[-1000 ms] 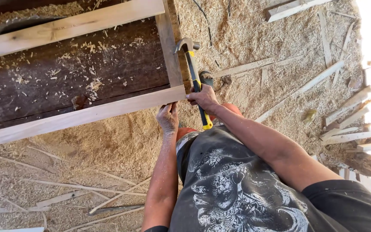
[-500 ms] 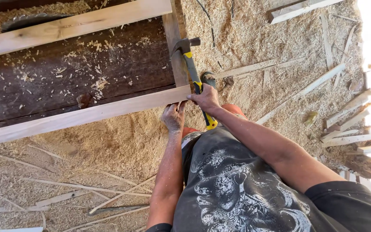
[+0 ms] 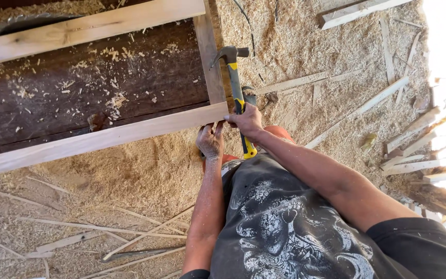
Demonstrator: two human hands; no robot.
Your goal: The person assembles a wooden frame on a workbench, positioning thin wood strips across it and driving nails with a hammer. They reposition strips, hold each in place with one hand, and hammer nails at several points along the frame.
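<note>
Right hand [image 3: 246, 120] is wrapped tight around the hammer [image 3: 236, 90], gripping low on the black-and-yellow handle so the yellow butt end pokes out below the fist, toward the person's body. The handle's long axis runs pretty much straight away from the person, and the steel head sits at the far end, just beside the short end piece [image 3: 209, 54] of the wooden frame, claw side facing that piece. Can't tell if the head is actually touching wood or just hanging close to it. Left hand [image 3: 210, 140] is right next to the right one, fingers curled and pressed up against the underside edge of the near rail [image 3: 99, 139] at the corner [image 3: 218, 111] where the rail meets the end piece; it looks like it's pinching something small there, but whatever it is, it's too tiny to make out. So both hands are bunched at that corner, the left one closer to the joint and the hammer head further out along the end piece. The far rail [image 3: 86, 28] runs parallel up top, with a dark plank [image 3: 78, 82] littered with chips between the rails. Everything sits over a floor [image 3: 130, 175] thick with sawdust, with thin offcut strips [image 3: 383, 95] scattered off to the right.
</note>
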